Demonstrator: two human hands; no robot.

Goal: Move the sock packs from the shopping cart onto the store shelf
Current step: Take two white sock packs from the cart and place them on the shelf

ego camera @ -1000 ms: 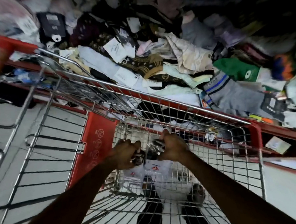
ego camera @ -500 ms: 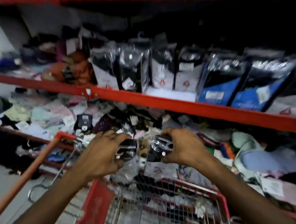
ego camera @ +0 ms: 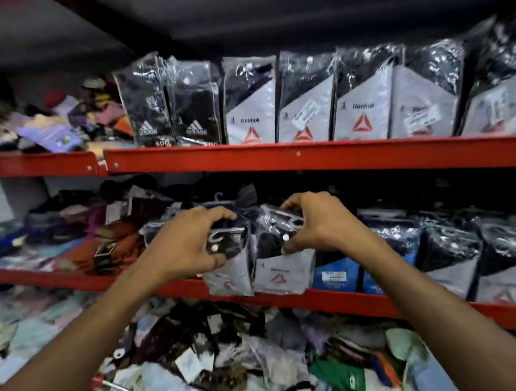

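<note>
My left hand (ego camera: 185, 247) grips the top of a black-and-grey sock pack (ego camera: 231, 272) in clear plastic. Beside it, my right hand (ego camera: 315, 222) grips a second pack of the same kind (ego camera: 281, 274). Both packs hang upright, side by side, in front of the red edge of the middle shelf (ego camera: 378, 301). To their right on that shelf stand blue and grey sock packs (ego camera: 447, 253). The shopping cart is out of view except for a bit of metal (ego camera: 117, 386) at the bottom left.
The upper shelf (ego camera: 309, 159) carries a row of upright sock packs (ego camera: 305, 101), with loose socks (ego camera: 50, 132) at its left. Loose socks (ego camera: 81, 239) fill the left of the middle shelf. A heap of mixed socks (ego camera: 230, 363) covers the lowest level.
Both hands have lifted the two packs out of the cart and up to the middle shelf's front edge. The view has tilted up from the cart to the shelves.
</note>
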